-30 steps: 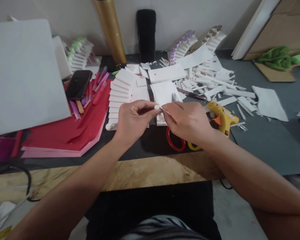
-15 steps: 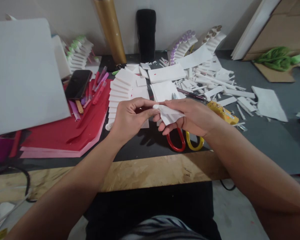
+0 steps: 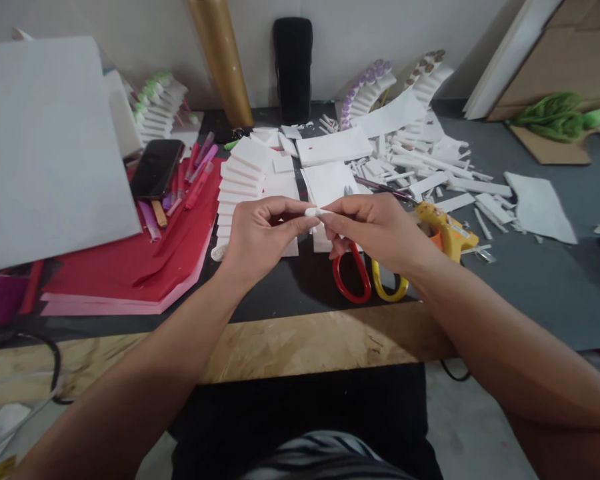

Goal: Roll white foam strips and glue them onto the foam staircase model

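Pinched between the fingertips of both hands, the paper roll (image 3: 315, 212) is grasped at its left end by your left hand (image 3: 260, 233) and along its right by your right hand (image 3: 377, 227). It is held in the air over mid-table.

Clock bearings are taken from the roll.
- **6 o'clock:** the wooden table edge (image 3: 300, 343) runs the full width nearest you. The strip of black mat (image 3: 290, 293) between it and your hands is bare.
- **5 o'clock:** the scissors (image 3: 367, 280) lie partly under your right hand, red and yellow handles toward you.
- **3 o'clock:** the glue gun (image 3: 447, 230) sits just beside your right wrist.
- **4 o'clock:** the grey mat (image 3: 530, 287) beyond the glue gun is open.
- **9 o'clock:** the red paper stack (image 3: 145, 260) closes off the left side.
- **10 o'clock:** the phone (image 3: 156, 167) lies near the far edge of that stack.
- **11 o'clock:** the folded white piece (image 3: 243, 180) lies directly behind your left hand.
- **1 to 2 o'clock:** white offcuts (image 3: 430, 167) crowd this sector.
- **12 o'clock:** the black case (image 3: 293, 67) and the gold roll (image 3: 223, 60) stand against the wall.

Against half a second ago, the loose white flap hanging from your right hand no longer shows; only the tight roll does. The glue gun, then half covered by that hand, is now exposed.
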The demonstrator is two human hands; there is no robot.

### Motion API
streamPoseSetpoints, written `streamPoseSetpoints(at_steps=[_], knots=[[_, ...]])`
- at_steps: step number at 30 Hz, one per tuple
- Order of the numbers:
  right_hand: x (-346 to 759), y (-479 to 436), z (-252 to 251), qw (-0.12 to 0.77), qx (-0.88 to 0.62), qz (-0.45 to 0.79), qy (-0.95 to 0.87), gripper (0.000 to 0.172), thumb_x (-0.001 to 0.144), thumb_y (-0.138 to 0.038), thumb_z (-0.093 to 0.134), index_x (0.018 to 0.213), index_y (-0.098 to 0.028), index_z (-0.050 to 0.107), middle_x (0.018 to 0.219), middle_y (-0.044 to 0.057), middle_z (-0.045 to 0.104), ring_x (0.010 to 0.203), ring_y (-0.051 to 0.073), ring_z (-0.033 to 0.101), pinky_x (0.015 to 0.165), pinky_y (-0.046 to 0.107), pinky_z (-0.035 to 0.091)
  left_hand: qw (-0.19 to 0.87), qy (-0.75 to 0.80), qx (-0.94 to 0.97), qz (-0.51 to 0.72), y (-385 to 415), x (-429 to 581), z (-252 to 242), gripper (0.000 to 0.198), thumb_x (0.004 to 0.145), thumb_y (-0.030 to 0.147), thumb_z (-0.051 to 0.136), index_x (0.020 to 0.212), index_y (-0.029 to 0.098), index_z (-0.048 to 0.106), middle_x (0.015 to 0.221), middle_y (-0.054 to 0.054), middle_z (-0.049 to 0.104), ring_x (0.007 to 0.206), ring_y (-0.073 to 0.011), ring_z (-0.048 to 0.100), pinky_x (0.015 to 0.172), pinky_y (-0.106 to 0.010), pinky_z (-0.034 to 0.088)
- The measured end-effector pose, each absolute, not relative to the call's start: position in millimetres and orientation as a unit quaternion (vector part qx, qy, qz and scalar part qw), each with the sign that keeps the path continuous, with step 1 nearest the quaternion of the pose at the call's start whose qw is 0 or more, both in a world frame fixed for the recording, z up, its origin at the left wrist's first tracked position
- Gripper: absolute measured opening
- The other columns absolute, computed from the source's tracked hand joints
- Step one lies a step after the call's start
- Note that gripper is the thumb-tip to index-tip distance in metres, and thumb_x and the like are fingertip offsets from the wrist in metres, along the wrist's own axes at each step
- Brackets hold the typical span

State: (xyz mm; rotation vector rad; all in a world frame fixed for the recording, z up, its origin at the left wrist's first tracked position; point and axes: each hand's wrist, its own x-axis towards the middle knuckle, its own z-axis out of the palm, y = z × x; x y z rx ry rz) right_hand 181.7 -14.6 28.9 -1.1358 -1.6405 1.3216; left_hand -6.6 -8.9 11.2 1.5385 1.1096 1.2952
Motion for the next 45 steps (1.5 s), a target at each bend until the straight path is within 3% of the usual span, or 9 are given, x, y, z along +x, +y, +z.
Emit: streamPoseSetpoints(at_steps=[4,9,18,27,35,39,45], knots=[[180,-24,29,0.403,-0.485,0.275,-0.726,0.023,0.093,-0.029,0.067,0.076,-0.014,0.072,0.054,0.000,0.061,0.051,0.011,0.053,0.052,0.025,0.038,0.367,0.464,0.600,0.539,-15,0,11,0.017,0.071,0.031,0.089,0.082,0.020,0.083,0.077,-0.003,0.079,0.069,-0.0165,0.070,0.063,-0.026,0.055],[182,-26,32,0.377,-0.407,0.149,-0.819,0.019,0.092,-0.018,0.056,0.083,-0.017,0.072,0.067,0.002,0.068,0.060,0.013,0.055,0.061,0.027,0.039,0.327,0.465,0.602,0.560,-21,5,10,0.009,0.073,0.024,0.086,0.080,0.020,0.082,0.078,-0.002,0.079,0.072,-0.0172,0.070,0.065,-0.028,0.056],[182,-23,29,0.376,-0.424,0.205,-0.798,0.025,0.097,-0.027,0.060,0.078,-0.016,0.072,0.059,0.001,0.065,0.056,0.012,0.054,0.058,0.027,0.038,0.256,0.456,0.664,0.535,-24,5,4,0.007,0.083,0.027,0.078,0.082,0.021,0.081,0.078,-0.002,0.076,0.073,-0.0160,0.068,0.067,-0.027,0.053],[188,-16,30,0.409,-0.425,0.363,-0.721,0.029,0.095,-0.033,0.066,0.072,-0.016,0.071,0.050,-0.001,0.062,0.045,0.012,0.060,0.048,0.024,0.045,0.291,0.383,0.726,0.491,-16,-3,8,0.018,0.092,0.032,0.071,0.103,0.024,0.082,0.091,-0.005,0.076,0.085,-0.0182,0.069,0.081,-0.030,0.052],[183,-10,27,0.409,-0.412,0.577,-0.575,0.041,0.085,-0.055,0.076,0.075,-0.016,0.074,0.078,0.006,0.075,0.052,0.013,0.067,0.053,0.027,0.058,0.269,0.433,0.704,0.494,-15,-4,6,0.015,0.092,0.032,0.070,0.100,0.024,0.081,0.093,-0.005,0.078,0.088,-0.0201,0.070,0.080,-0.031,0.053],[184,-9,27,0.410,-0.435,0.515,-0.615,0.037,0.080,-0.051,0.081,0.075,-0.015,0.074,0.069,0.004,0.072,0.050,0.012,0.065,0.049,0.024,0.053,0.330,0.434,0.675,0.497,-13,-4,6,0.016,0.090,0.031,0.072,0.099,0.020,0.080,0.091,-0.006,0.078,0.079,-0.0180,0.071,0.075,-0.029,0.056],[184,-16,28,0.381,-0.484,0.290,-0.732,0.026,0.092,-0.036,0.069,0.078,-0.014,0.073,0.056,0.000,0.064,0.048,0.009,0.055,0.050,0.023,0.039,0.374,0.445,0.636,0.508,-15,1,5,0.019,0.086,0.029,0.076,0.099,0.016,0.081,0.095,-0.007,0.079,0.078,-0.0166,0.073,0.073,-0.026,0.058]])
